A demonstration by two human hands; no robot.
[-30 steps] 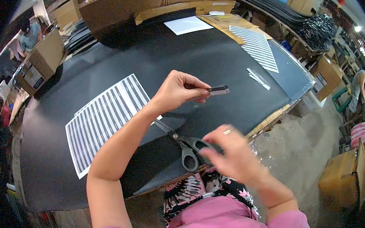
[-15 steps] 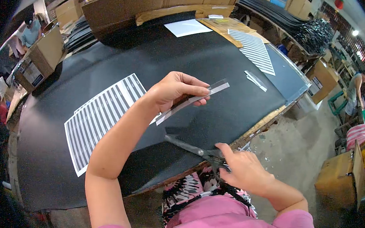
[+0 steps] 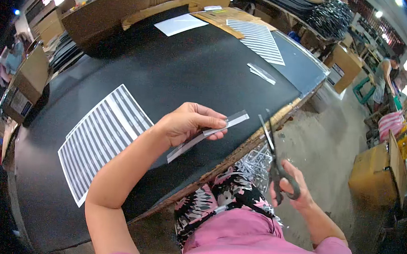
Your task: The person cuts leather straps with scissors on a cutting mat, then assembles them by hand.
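My left hand [image 3: 195, 125] is pinching a grey-and-white paper strip [image 3: 236, 119] between thumb and fingers over the black tabletop [image 3: 179, 68]. The strip's lower length runs down past the fingers to the left. In my right hand [image 3: 295, 187] is a pair of black-handled scissors [image 3: 275, 167], pointing up with the blades apart, just off the table's near edge. Left of my forearm lies a sheet printed with dark and white stripes [image 3: 101, 140], partly covering another sheet. A few loose cut strips [image 3: 261, 74] rest farther to the right.
Paper scraps [image 3: 256, 163] are heaped below the table edge near my lap. Another striped sheet [image 3: 258, 39] and a white sheet [image 3: 180, 24] lie at the far side. Cardboard boxes [image 3: 376, 174] stand on the right. Other people are at both sides of the room.
My right hand has swung the scissors to the right and turned them upward, away from the tabletop. My left hand, still with the strip, sits slightly lower in view. The view has shifted.
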